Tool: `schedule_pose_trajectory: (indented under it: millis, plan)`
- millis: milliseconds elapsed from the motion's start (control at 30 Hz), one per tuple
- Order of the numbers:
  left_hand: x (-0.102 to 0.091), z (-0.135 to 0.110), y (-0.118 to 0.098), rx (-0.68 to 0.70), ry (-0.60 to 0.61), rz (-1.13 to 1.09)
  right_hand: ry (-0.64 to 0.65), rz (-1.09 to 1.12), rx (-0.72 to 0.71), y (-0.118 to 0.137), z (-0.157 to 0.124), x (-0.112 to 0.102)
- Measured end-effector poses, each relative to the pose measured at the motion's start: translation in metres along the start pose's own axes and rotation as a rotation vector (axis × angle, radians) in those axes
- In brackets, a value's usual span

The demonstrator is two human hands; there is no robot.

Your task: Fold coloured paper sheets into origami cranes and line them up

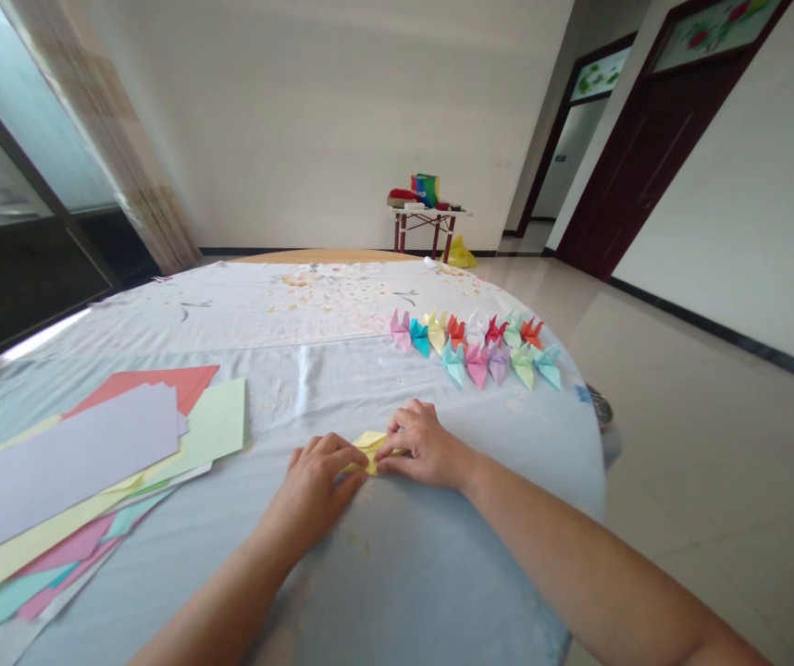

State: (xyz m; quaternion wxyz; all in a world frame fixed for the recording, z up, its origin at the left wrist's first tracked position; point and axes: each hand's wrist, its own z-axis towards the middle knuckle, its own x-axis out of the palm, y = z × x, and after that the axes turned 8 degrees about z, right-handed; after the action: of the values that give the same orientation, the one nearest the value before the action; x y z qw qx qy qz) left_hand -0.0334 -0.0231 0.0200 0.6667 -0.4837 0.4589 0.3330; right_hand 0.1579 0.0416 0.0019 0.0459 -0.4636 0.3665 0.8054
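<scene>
A small piece of yellow origami paper [369, 451] lies folded on the tablecloth between my hands. My left hand [314, 486] presses and pinches its left side, and my right hand [425, 446] holds its right side. Beyond my hands stand several folded paper cranes [477, 356] in pink, blue, red, green and yellow, grouped in rows. To my left lies an overlapping pile of coloured paper sheets [78, 476], with a lilac sheet on top.
The round table, covered by a pale blue and white cloth [286, 310], ends in a curved edge beyond my right arm, above a tiled floor. A round metal object [601, 409] shows below that edge. Across the room stands a small table [425, 220] holding assorted items.
</scene>
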Motion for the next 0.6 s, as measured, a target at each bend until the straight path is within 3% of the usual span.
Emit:
schedule_pose_trajectory:
  millis: [333,600]
  plan:
    - [0.011,-0.0017,0.0049,0.055,-0.059,0.06,0.029,-0.124,-0.116,0.0017,-0.005,-0.0018]
    - [0.0028,-0.001,0.0024,0.095,-0.039,0.1,0.068,-0.133,-0.149,0.0016,-0.0042,0.0012]
